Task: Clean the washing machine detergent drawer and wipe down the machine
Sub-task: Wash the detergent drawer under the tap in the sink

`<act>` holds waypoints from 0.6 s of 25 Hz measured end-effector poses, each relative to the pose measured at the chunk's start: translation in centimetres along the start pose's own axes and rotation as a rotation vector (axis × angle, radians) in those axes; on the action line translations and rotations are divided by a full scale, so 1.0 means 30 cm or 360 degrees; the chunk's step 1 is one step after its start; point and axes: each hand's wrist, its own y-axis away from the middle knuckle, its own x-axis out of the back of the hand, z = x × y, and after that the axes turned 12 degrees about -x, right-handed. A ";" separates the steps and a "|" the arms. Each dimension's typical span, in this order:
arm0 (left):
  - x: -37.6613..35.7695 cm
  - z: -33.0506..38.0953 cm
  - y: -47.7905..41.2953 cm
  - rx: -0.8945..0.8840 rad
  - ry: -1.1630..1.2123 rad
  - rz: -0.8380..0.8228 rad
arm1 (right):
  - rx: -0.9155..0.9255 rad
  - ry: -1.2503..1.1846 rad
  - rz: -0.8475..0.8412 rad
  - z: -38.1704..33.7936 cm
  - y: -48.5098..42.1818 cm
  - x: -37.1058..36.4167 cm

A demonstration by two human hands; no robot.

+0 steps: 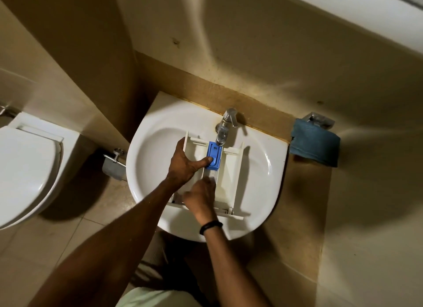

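A white detergent drawer (231,169) lies in a white sink (263,169), under the metal tap (225,125). Its middle compartment carries a blue insert (215,149). My left hand (185,163) grips the drawer's left wall, with the thumb pressed on the blue insert. My right hand (200,195) reaches into the middle compartment near the drawer's front end, fingers curled and blurred. Whether it holds anything I cannot tell. A black band sits on that wrist.
A white toilet (27,169) stands at the left. A metal paper holder (113,164) hangs between toilet and sink. A blue cloth (314,145) hangs from a metal holder to the right of the sink. The floor below is tiled.
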 end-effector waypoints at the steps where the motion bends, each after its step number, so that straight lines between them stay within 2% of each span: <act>1: 0.002 0.006 -0.003 -0.0002 -0.0002 -0.0005 | -0.0001 0.0010 -0.0059 -0.006 0.001 0.002; 4: -0.001 -0.003 -0.003 0.0020 0.0005 0.0004 | -0.0026 -0.0046 0.0145 -0.003 -0.018 -0.003; 8: 0.001 -0.008 -0.005 0.0027 -0.0010 0.0002 | 0.0005 0.0016 -0.0050 0.006 -0.009 0.002; 11: -0.002 -0.015 -0.001 0.0029 -0.0008 0.0012 | -0.0015 -0.0006 0.0151 0.001 -0.016 -0.008; 15: 0.000 -0.006 -0.006 0.0026 -0.0011 0.0006 | 0.0035 0.0051 -0.0096 0.022 -0.005 0.014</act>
